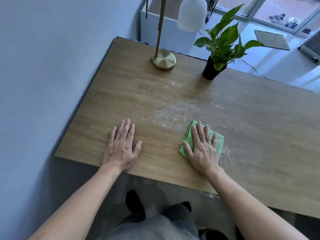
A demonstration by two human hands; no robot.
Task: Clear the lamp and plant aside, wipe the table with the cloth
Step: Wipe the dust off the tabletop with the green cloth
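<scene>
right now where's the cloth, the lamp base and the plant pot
green cloth (187,135): head view, on its bare left part beside the fingers
brass lamp base (164,60): head view, on the round disc's top
black plant pot (210,70): head view, on its side wall

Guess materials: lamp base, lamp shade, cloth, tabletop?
Lamp base: looks like brushed brass-tone metal, with a radial sheen on the disc.
Lamp shade: matte white, frosted glass or plastic; cannot tell which.
Cloth: green, soft and folded, probably microfibre, flat under the right hand.
Tabletop: wood grain, matte; likely laminate or veneer, with white powdery smears.
</scene>
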